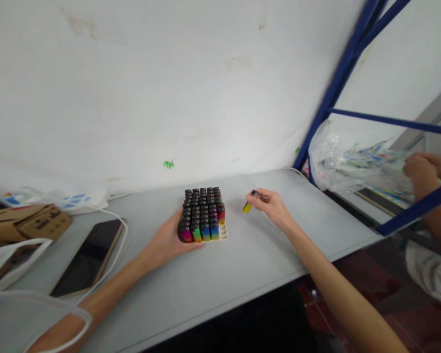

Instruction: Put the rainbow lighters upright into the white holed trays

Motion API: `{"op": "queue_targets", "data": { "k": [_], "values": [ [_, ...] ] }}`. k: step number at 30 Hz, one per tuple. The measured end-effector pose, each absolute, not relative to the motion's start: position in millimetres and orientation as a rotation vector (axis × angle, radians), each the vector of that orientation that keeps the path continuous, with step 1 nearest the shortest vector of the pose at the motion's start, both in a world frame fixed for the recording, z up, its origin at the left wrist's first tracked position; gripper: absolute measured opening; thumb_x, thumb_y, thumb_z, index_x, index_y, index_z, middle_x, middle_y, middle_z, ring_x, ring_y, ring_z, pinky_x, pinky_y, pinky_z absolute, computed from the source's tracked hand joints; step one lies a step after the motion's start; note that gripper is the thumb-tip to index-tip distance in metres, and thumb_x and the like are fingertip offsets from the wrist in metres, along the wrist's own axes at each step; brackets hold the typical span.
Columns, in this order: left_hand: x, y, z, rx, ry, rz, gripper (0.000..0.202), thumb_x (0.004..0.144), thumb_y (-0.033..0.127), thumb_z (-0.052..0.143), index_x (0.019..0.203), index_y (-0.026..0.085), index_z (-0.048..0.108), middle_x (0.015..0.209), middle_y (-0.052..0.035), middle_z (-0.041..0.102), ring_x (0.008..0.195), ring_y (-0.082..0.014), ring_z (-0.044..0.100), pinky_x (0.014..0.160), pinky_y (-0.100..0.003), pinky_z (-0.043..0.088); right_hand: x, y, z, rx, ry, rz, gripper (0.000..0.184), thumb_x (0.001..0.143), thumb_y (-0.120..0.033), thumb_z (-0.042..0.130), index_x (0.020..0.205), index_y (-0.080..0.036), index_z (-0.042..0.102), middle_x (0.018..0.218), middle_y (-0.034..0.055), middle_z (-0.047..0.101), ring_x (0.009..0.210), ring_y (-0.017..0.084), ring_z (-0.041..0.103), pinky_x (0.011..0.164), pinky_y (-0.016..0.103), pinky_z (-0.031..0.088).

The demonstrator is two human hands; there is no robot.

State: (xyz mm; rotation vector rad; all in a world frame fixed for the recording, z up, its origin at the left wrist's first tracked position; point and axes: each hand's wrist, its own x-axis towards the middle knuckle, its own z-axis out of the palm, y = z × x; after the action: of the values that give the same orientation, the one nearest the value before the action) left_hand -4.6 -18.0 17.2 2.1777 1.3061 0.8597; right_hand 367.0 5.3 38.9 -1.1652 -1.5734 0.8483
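Several rows of upright lighters with black tops and rainbow-coloured bodies stand in a pale tray on the grey table. A few holes at the tray's near right corner hold no lighter. My left hand is closed around the left side and near corner of this block, thumb along the front. To the right of the tray, my right hand pinches a single yellow lighter with a dark top. This lighter is tilted and apart from the tray.
On the left lie a dark-screened phone, a white cable, a cardboard box and a white box. A blue metal frame rises at right. Beyond it are plastic bags and another person's hands.
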Motion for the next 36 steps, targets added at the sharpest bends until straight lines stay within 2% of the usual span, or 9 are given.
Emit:
{"op": "queue_targets", "data": {
  "k": [2, 6, 10, 14, 21, 24, 29, 32, 36],
  "values": [
    [-6.5, -15.3, 16.1, 2.185, 1.3, 0.857, 0.113, 0.075, 0.063, 0.098, 0.171, 0.025, 0.052, 0.169, -0.014, 0.068, 0.153, -0.0488, 0.067, 0.133, -0.067, 0.051, 357.3, -7.0, 42.5, -1.102, -1.454, 0.958, 0.062, 0.092, -0.085, 0.075, 0.085, -0.023, 0.07, 0.079, 0.0007, 0.062, 0.074, 0.019, 0.058, 0.07, 0.032, 0.049],
    [-7.5, -13.6, 11.2, 2.197, 1.27, 0.899, 0.108, 0.077, 0.062, 0.097, 0.17, 0.026, 0.054, 0.169, -0.0157, 0.067, 0.155, -0.0496, 0.065, 0.134, -0.07, 0.049, 327.7, -18.2, 44.1, -0.949, -1.353, 1.206, 0.068, 0.092, -0.093, 0.068, 0.1, -0.026, 0.065, 0.086, 0.0016, 0.069, 0.072, 0.018, 0.063, 0.068, 0.033, 0.055],
    [-5.3, -12.4, 9.2, 2.217, 1.248, 0.941, 0.107, 0.076, 0.062, 0.097, 0.17, 0.03, 0.055, 0.169, -0.0154, 0.067, 0.157, -0.0508, 0.062, 0.134, -0.072, 0.048, 305.5, -24.1, 36.2, -0.955, -1.386, 1.306, 0.067, 0.092, -0.093, 0.066, 0.105, -0.027, 0.061, 0.066, -0.0102, 0.044, 0.051, 0.012, 0.036, 0.052, 0.026, 0.036],
    [-4.5, -9.0, 4.3, 2.216, 1.261, 0.95, 0.109, 0.075, 0.064, 0.097, 0.169, 0.028, 0.056, 0.167, -0.0161, 0.068, 0.158, -0.0497, 0.061, 0.136, -0.069, 0.046, 297.2, -27.6, 20.0, -1.123, -1.415, 1.184, 0.068, 0.092, -0.095, 0.06, 0.079, -0.028, 0.049, 0.062, -0.0081, 0.039, 0.052, 0.013, 0.033, 0.049, 0.027, 0.029],
    [-8.7, -0.2, -12.6, 2.228, 1.251, 0.984, 0.11, 0.075, 0.066, 0.096, 0.169, 0.028, 0.054, 0.164, -0.0166, 0.071, 0.156, -0.0497, 0.064, 0.134, -0.068, 0.048, 299.3, -21.3, 1.9, -1.33, -1.54, 0.834, 0.053, 0.096, -0.061, 0.056, 0.06, -0.029, 0.035, 0.057, -0.0041, 0.037, 0.057, 0.014, 0.036, 0.057, 0.031, 0.027],
    [-8.0, -1.5, -10.0, 2.223, 1.24, 0.97, 0.114, 0.075, 0.067, 0.096, 0.17, 0.023, 0.053, 0.166, -0.0194, 0.069, 0.158, -0.05, 0.062, 0.136, -0.068, 0.045, 299.2, -20.8, 1.0, -1.308, -1.559, 0.847, 0.047, 0.098, -0.056, 0.054, 0.063, -0.029, 0.038, 0.059, -0.0042, 0.039, 0.058, 0.015, 0.038, 0.057, 0.031, 0.029],
    [-6.5, -7.4, 0.8, 2.232, 1.227, 0.917, 0.113, 0.08, 0.065, 0.095, 0.173, 0.021, 0.048, 0.178, -0.0209, 0.057, 0.165, -0.0479, 0.054, 0.141, -0.067, 0.038, 298.2, -30.8, 8.9, -1.141, -1.615, 0.891, 0.049, 0.109, -0.069, 0.052, 0.081, -0.029, 0.048, 0.068, -0.0046, 0.049, 0.062, 0.018, 0.049, 0.062, 0.031, 0.043],
    [-7.1, -8.9, 3.4, 2.246, 1.229, 0.894, 0.116, 0.08, 0.064, 0.097, 0.175, 0.021, 0.046, 0.181, -0.0204, 0.053, 0.166, -0.0484, 0.052, 0.141, -0.067, 0.037, 299.9, -37.6, 16.7, -1.083, -1.71, 0.801, 0.049, 0.113, -0.072, 0.047, 0.092, -0.028, 0.054, 0.085, 0.0011, 0.062, 0.075, 0.02, 0.06, 0.073, 0.033, 0.052],
    [-8.5, -8.2, 1.2, 2.274, 1.225, 0.896, 0.12, 0.08, 0.068, 0.097, 0.176, 0.019, 0.044, 0.181, -0.0208, 0.053, 0.165, -0.0492, 0.054, 0.14, -0.066, 0.04, 304.0, -41.0, 19.8, -1.149, -1.875, 0.517, 0.052, 0.117, -0.068, 0.043, 0.085, -0.028, 0.051, 0.086, 0.0047, 0.065, 0.084, 0.024, 0.064, 0.083, 0.036, 0.053]
  ]
}}
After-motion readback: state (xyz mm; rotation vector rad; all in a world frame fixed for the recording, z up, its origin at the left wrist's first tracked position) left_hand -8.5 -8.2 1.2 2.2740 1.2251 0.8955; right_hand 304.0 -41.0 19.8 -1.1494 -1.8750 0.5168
